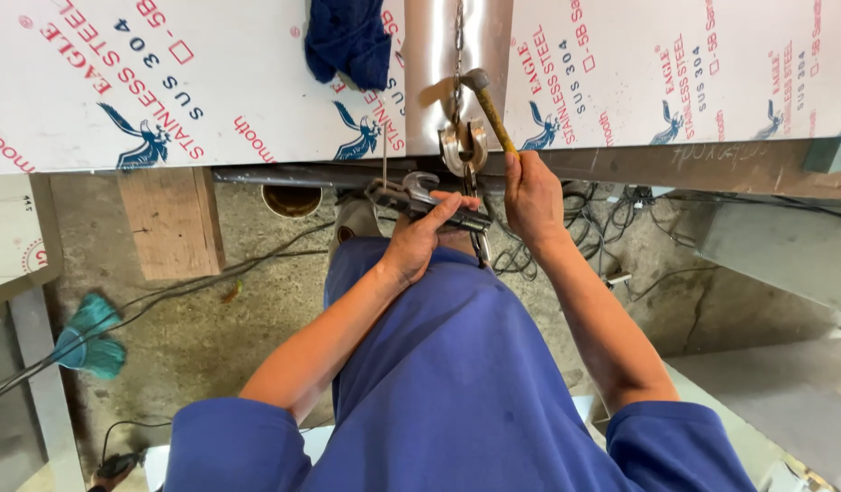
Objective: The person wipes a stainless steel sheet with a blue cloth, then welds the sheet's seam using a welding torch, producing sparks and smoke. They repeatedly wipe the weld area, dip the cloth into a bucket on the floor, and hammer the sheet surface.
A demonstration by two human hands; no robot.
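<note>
Head view: the right hand (533, 196) has its fingers clamped on a hammer (487, 105), its head just beside the chain hook (463, 146). Below the hook, the left hand (420, 239) grips locking pliers (419, 200). A glancing blow could slip onto those fingers.

Steel-sheet bench (211, 82) w/ blue rag (349, 38), hammer (486, 102), chain (458, 46) on top
</note>
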